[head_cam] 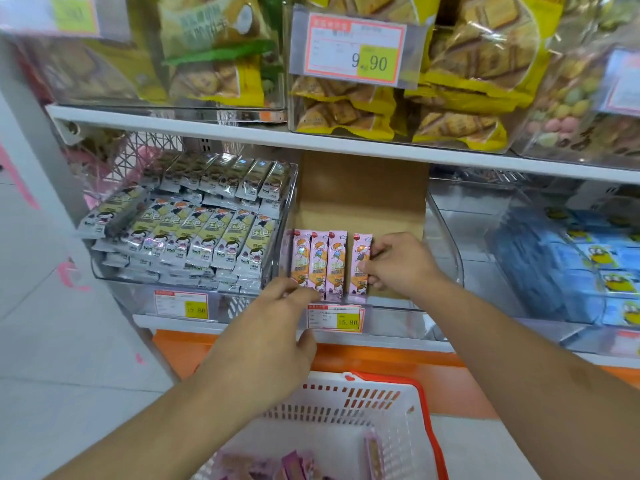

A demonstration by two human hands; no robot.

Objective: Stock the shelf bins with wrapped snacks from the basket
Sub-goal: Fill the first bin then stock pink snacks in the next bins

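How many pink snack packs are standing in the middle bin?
4: three side by side at the left, one apart on the right, pinched by the right hand.
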